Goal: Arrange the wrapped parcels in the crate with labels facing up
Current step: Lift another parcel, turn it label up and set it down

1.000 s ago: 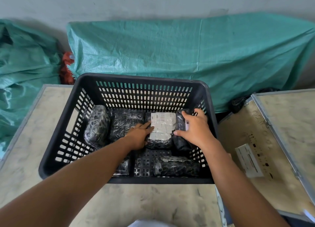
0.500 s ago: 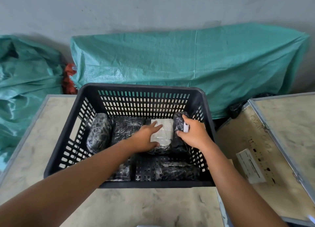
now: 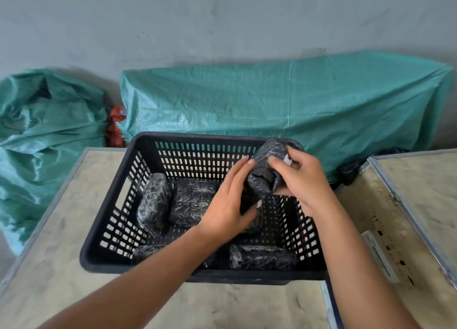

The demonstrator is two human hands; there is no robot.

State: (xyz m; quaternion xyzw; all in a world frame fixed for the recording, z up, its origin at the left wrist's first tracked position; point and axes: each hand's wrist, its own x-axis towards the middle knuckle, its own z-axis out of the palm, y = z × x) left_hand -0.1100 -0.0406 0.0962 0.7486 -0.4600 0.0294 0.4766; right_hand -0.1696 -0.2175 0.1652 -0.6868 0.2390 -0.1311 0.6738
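A black slotted plastic crate (image 3: 116,205) stands on a wooden table. My right hand (image 3: 304,180) grips a black wrapped parcel (image 3: 265,170) lifted above the crate's right side, a bit of white label showing by my fingers. My left hand (image 3: 230,202) rests its fingers against that parcel's left side and lower end. On the crate floor lie more wrapped parcels: one upright at the back left (image 3: 153,202), one beside it (image 3: 193,201), one along the front right (image 3: 263,257) and one at the front left (image 3: 146,250), partly hidden by my left arm.
Green tarpaulin (image 3: 272,101) covers bulky things behind the table and at the far left (image 3: 37,136). A second wooden board with a metal frame (image 3: 405,197) adjoins on the right, with a white label (image 3: 378,257) lying on it.
My right hand has lifted the rightmost parcel out of the back row and up above the crate. My left hand left the labelled parcel and came up to the lifted one.
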